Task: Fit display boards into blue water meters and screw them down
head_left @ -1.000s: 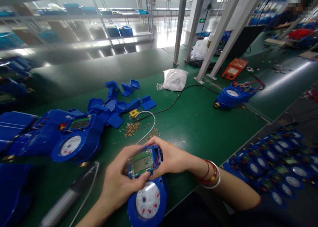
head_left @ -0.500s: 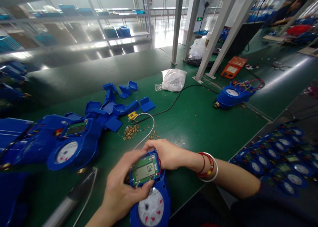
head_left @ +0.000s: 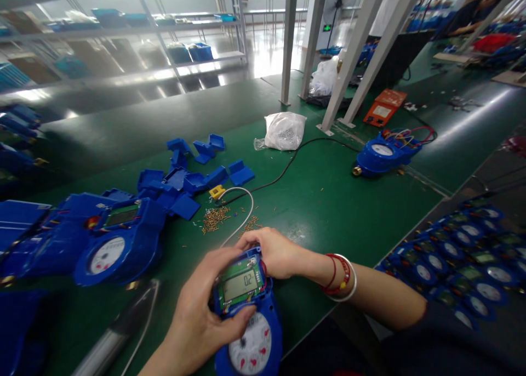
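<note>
A blue meter (head_left: pixel 269 332) with a round white dial stands near the bottom centre. Its upper part holds a green circuit board with a lit display (head_left: pixel 240 285) reading about 0.2. My left hand (head_left: pixel 205 305) grips this upper part from the left, thumb across the board's lower edge. My right hand (head_left: pixel 273 252) is closed at the top right corner of the housing, its fingertips partly hidden behind it. Beyond the hands lie a pile of small brass screws (head_left: pixel 214 220) and a yellow piece (head_left: pixel 216 192) by a white cable.
Blue covers (head_left: pixel 184 205) lie beyond the screws. Other blue meters (head_left: pixel 119 250) fill the left; many more (head_left: pixel 452 255) stand at the lower right. A white bag (head_left: pixel 285 131), a wired meter (head_left: pixel 380 152) and an orange box (head_left: pixel 385 108) sit farther back. A person (head_left: pixel 479 11) is at upper right.
The view has shifted slightly, so the background sits a little farther left. Both hands keep their hold on the meter, with hardly any movement.
</note>
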`<state>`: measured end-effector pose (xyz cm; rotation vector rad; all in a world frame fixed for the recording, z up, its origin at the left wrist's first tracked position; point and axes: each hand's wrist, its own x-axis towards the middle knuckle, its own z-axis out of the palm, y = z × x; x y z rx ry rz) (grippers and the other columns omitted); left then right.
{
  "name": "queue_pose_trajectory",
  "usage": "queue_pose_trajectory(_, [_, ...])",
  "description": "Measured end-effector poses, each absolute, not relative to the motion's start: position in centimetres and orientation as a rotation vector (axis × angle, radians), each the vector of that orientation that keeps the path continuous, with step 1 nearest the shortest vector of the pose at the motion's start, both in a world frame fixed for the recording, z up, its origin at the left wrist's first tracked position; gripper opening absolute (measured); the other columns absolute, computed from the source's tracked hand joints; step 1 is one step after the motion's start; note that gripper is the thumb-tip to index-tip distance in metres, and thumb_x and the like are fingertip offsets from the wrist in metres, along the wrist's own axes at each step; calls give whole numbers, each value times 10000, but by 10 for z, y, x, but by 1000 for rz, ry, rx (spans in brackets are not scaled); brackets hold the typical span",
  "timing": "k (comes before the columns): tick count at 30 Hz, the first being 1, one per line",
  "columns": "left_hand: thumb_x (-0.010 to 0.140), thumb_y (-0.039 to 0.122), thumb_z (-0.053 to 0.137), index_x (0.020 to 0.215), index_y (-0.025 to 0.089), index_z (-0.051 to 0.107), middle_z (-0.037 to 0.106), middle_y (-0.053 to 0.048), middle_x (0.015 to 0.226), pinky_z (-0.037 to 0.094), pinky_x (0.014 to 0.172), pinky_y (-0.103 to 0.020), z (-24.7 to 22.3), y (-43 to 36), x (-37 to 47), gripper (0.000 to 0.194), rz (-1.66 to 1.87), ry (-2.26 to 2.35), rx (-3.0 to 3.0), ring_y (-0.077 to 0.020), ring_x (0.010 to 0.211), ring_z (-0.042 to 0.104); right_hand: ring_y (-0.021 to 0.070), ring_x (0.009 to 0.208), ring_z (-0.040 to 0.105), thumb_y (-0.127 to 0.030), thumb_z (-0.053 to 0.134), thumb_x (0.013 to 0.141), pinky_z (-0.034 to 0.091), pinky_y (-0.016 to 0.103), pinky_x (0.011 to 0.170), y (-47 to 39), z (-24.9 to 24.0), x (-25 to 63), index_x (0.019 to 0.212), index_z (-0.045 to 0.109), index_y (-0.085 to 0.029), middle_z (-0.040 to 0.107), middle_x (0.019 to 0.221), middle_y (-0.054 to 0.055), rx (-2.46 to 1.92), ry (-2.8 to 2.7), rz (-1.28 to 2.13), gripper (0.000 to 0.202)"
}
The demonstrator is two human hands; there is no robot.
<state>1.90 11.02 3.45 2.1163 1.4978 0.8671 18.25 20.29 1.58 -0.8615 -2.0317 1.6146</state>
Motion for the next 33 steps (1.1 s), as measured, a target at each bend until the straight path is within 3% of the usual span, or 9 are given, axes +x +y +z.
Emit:
queue_pose_trajectory(7, [728,267,648,1151,205,506,608,-48,1088,493,886,-258,37,111,23,450,878,1590,2177,-171,1005,603,182,851,666,-74,687,647,512,264,754,206,13,190,982,662,-144,711,927,43,-819,-2049,1651,342])
queue_pose_trajectory(12, [719,279,644,1144,201,511,612,-52,1082,507,872,-268,34,109,21,452,894,1620,2193,-179,994,611,192,1023,615,-185,666,751,496,342,905,194,16,211,1241,514,-183,633,1161,64,-712,-2055,1697,513])
queue_pose_trajectory(16, [719,304,653,1131,193,514,612,-59,1070,513,861,-269,30,107,19,449,921,1623,2220,-182,983,614,212,1190,504,-286,584,837,428,403,1014,158,12,227,1323,404,-184,527,1290,104,-860,-1983,1211,528])
queue_pose_trajectory(22, [728,333,650,1137,190,516,615,-64,1070,517,868,-291,29,108,19,454,923,1635,2242,-193,984,615,287,1295,360,-467,498,875,342,469,1054,117,-4,233,1357,393,-155,449,1344,131,-827,-2165,399,584])
queue_pose_trajectory(27, [729,339,650,1133,186,515,618,-69,1068,525,853,-289,29,107,18,452,935,1640,2263,-198,981,620,258,1229,433,-393,389,933,382,400,967,107,-5,225,1315,463,-108,551,1255,122,-918,-2163,164,483])
queue_pose_trajectory(33, [732,315,647,1146,186,507,611,-83,1087,520,872,-321,26,107,17,455,905,1642,2282,-215,1003,610,230,1094,531,-321,371,931,400,369,904,96,-6,211,1246,553,-148,634,1161,78,-1018,-1884,263,402])
